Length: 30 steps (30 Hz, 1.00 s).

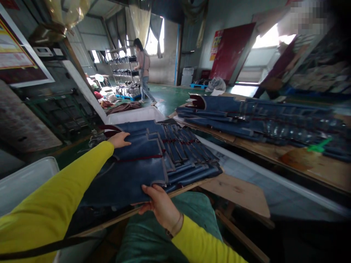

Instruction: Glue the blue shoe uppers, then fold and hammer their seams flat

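Observation:
Several dark blue, leather-like cut pieces (pixel 128 175) with grey edges and dark red strips lie overlapped on a wooden board across my lap. My left hand (pixel 120 140) rests on the far left part of these pieces, fingers apart and laid on the surface. At the near edge, my right hand (pixel 162 208) grips the front blue piece, thumb on top and fingers beneath. Rows of narrow folded strips (pixel 183 144) with grey and dark red trim spread out to the right of the pieces.
To the right, a wooden bench (pixel 323 171) bears more blue pieces (pixel 227 113) and a green-handled brush (pixel 319 146). A white bin (pixel 27 179) stands at left. A person (pixel 144 69) walks near a rack (pixel 120 65); another person (pixel 285 62) is at far right.

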Available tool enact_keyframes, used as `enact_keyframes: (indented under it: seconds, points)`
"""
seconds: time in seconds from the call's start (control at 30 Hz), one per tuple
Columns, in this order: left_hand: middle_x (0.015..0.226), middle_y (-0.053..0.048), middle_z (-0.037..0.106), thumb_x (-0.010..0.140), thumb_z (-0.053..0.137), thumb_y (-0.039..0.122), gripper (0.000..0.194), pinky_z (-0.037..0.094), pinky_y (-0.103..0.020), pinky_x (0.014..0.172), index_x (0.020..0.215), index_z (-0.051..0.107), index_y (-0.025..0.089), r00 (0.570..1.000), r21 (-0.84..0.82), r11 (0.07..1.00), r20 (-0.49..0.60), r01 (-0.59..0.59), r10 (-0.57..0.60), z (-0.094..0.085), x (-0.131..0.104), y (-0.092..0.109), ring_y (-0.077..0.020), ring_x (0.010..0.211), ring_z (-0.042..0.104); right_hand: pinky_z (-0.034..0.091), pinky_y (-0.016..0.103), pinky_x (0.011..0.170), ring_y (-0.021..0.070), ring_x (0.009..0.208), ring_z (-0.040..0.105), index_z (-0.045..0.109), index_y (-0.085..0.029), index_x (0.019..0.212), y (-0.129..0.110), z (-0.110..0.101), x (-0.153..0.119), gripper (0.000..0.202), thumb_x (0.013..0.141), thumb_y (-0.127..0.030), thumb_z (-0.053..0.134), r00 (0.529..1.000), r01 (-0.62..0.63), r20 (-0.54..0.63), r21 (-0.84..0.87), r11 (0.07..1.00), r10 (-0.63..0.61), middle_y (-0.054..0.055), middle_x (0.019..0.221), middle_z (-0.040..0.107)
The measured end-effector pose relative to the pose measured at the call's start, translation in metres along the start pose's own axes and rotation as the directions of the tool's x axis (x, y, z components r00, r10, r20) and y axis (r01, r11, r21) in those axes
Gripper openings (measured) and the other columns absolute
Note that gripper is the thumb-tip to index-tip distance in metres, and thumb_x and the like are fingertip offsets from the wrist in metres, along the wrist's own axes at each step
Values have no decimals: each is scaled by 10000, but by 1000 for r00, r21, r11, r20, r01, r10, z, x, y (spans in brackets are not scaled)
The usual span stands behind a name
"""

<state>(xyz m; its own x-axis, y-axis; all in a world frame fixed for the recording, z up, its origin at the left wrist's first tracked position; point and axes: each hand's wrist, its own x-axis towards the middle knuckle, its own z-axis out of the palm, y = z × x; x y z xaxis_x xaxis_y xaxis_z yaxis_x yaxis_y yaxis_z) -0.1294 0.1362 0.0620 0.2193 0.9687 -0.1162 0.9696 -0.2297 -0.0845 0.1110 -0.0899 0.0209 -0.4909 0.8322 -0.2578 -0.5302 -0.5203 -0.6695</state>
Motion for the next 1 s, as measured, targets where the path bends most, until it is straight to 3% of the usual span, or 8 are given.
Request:
enact_keyframes:
  seconds: [0.2,0.3,0.4,0.53,0.63,0.7,0.8,1.0]
  points:
    - [1257,-107,561,738,587,470,606,431,-303,911,1259,485,179,998,6,1000,58,17,-17,0,5,14,-239,1120,544,473,202,379,184,594,674,542,-158,812,0,0,4,339,661,-425,686,1000,-4,-15,-36,999,3,20,659,661]
    - [1096,-66,655,748,577,444,443,452,-267,837,1115,592,196,991,3,1000,130,-24,23,-9,4,21,-214,995,609,471,194,369,181,568,672,530,-152,822,1,1,5,346,668,-426,675,1000,11,-14,-38,999,-11,23,643,659]
    - [1006,-31,685,783,527,410,330,448,-242,798,1018,641,208,986,-2,999,156,-50,49,-36,1,19,-192,936,626,478,187,374,169,529,666,530,-134,838,-5,7,4,350,673,-408,672,1000,-2,11,-7,1000,2,29,646,659]
    - [1025,-25,686,800,505,390,391,436,-222,779,1121,610,193,991,40,999,130,-19,14,-87,-1,12,-178,927,622,503,186,413,155,511,664,516,-120,838,-19,19,1,322,705,-370,669,994,5,107,46,999,-10,53,686,669]
    - [1044,-37,682,793,526,368,397,427,-224,785,1140,607,194,992,148,989,121,6,-24,-104,0,14,-184,959,611,514,191,428,151,493,658,490,-131,824,-27,21,2,275,741,-335,654,991,24,133,51,998,-31,47,651,656]
    - [1068,-42,676,788,536,348,375,430,-231,790,1128,613,208,992,188,982,122,5,-29,-98,2,20,-186,966,610,517,198,422,151,476,652,461,-152,809,-28,15,5,246,747,-297,650,996,30,83,59,998,-34,19,631,636]
    - [1064,-44,675,795,524,334,334,442,-251,796,1095,625,227,993,188,982,119,-8,-15,-74,5,31,-193,952,618,508,199,402,149,464,649,413,-182,790,-25,1,10,241,750,-254,640,1000,15,4,72,997,-15,-18,629,606]
    - [1079,-74,667,797,507,298,310,454,-289,824,1068,632,217,996,191,982,88,-14,-3,-39,9,35,-224,990,616,492,189,395,168,510,674,359,-209,775,-19,-16,11,312,725,-265,662,999,-48,-22,75,996,49,-42,672,573]
